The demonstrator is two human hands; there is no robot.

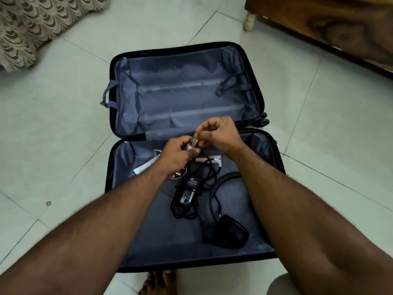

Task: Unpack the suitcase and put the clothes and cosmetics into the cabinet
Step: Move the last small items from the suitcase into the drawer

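This is a room in a home, likely a bedroom. The floor (63,86) is laid with large pale glazed tiles. A patterned beige bedcover (27,26) hangs down at the far left, and a dark wooden furniture piece (331,24) on a turned cream foot (249,22) stands at the far right. A suitcase (187,60) lies open on the tiles (a bare foot (158,283) beside it).

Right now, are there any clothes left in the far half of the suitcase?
No, the far half of the suitcase shows only bare grey lining and its loose straps.
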